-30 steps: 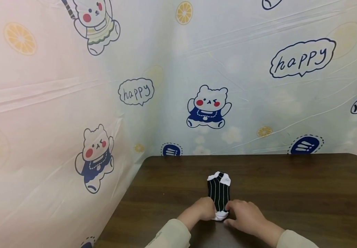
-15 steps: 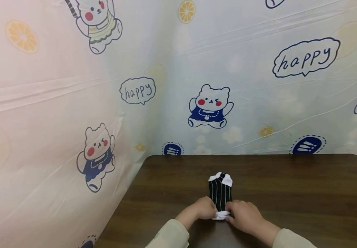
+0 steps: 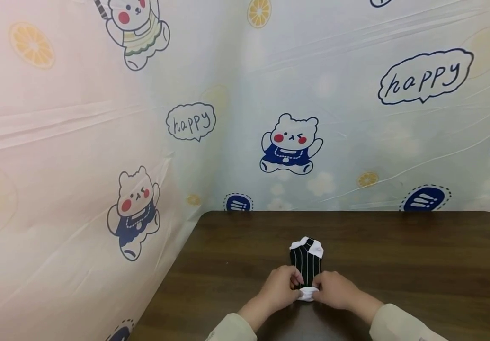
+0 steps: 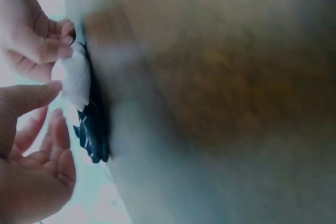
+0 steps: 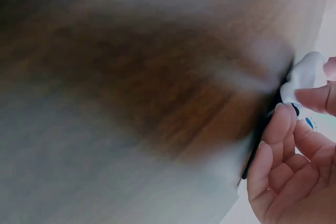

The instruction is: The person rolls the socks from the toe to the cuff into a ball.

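Observation:
A black sock with thin white stripes lies lengthwise on the dark wooden table, its white heel patch and rim at the far end. The white near end looks folded up and bunched. My left hand is at the sock's left side; its thumb touches the white end, while its fingers stand apart from the thumb, loosely bent. From the right, my right hand pinches the white end between thumb and fingers. In the left wrist view, the raised white fabric shows between both hands.
The wooden table extends around the sock on all sides. Behind it and to the left hang pale curtains printed with bears, orange slices and "happy" bubbles. Light sleeves cover both forearms.
My left hand has loosened, its fingers spreading away from the thumb. My right hand has closed in on the white end, which is lifted and folded more. The head view has shifted slightly.

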{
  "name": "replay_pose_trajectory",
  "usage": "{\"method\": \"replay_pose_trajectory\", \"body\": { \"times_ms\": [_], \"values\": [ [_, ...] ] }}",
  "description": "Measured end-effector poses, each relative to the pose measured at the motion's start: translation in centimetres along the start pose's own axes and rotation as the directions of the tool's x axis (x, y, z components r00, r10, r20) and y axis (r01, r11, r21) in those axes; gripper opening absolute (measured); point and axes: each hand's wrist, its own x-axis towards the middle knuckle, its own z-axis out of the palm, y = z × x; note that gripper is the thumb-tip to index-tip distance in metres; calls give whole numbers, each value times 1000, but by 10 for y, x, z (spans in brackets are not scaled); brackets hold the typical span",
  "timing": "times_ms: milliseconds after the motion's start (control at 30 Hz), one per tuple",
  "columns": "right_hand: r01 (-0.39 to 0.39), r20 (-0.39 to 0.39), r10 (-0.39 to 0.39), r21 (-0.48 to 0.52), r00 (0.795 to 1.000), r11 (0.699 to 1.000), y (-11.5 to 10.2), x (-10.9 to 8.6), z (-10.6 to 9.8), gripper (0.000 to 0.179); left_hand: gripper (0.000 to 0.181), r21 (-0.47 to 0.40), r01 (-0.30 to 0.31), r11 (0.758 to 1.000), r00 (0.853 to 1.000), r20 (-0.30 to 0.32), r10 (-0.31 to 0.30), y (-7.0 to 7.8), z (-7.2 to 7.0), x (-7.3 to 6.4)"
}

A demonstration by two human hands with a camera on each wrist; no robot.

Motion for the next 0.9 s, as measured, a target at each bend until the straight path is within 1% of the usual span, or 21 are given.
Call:
{"method": "replay_pose_trajectory", "body": {
  "times_ms": [100,200,267,333,433,567,633,733,800,900],
  "values": [
    [-39,37,38,43,999,998,-1,1,-3,12,17,109,-91,990,995,-36,96,3,1,-2],
    [-70,65,65,81,996,994,-1,1,-5,13,14,192,-167,967,982,-61,181,4,3,-2],
    [-74,74,67,97,995,992,-1,1,-5,13,13,229,-196,954,974,-70,217,4,4,-2],
    [-75,79,67,107,995,991,-1,1,-5,12,13,251,-203,946,971,-74,228,5,5,-3],
    [-77,85,68,117,994,990,-1,1,-5,13,13,274,-195,942,973,-64,221,5,5,-3],
    [-75,80,66,120,995,990,-1,1,-5,13,13,304,-177,936,980,-37,197,5,5,-3],
    [-68,72,60,118,996,991,-1,1,-5,13,12,308,-164,937,983,-25,180,5,4,-3],
    [-54,65,47,113,997,992,-1,0,-6,13,8,287,-135,948,990,-9,143,3,5,-1],
    [-39,61,33,101,998,994,0,0,-6,13,6,252,-107,962,994,7,109,3,5,1],
    [-10,47,7,71,999,997,0,-2,-7,12,4,231,-79,970,997,33,73,2,4,4]
  ]
}}
